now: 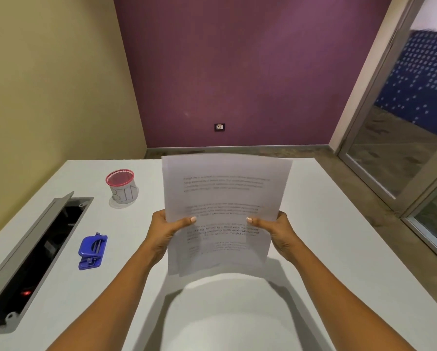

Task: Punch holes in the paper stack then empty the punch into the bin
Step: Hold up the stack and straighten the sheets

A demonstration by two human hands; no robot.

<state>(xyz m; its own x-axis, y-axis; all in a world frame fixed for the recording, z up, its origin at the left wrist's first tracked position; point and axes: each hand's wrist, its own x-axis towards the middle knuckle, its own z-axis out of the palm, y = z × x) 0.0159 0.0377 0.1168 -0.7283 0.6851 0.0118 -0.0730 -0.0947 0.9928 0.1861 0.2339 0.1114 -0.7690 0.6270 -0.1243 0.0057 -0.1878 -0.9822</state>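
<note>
A stack of white printed paper is held upright above the white table, its lower edge off the surface. My left hand grips its left edge and my right hand grips its right edge, thumbs on the front sheet. A blue hole punch lies on the table to the left of my left forearm, untouched. Further back on the left stands the bin, a small grey cup with a pink rim and "BIN" written on it.
A grey open cable hatch is sunk into the white table along the left side. A purple wall with a socket lies beyond the far edge, and a glass door stands at the right.
</note>
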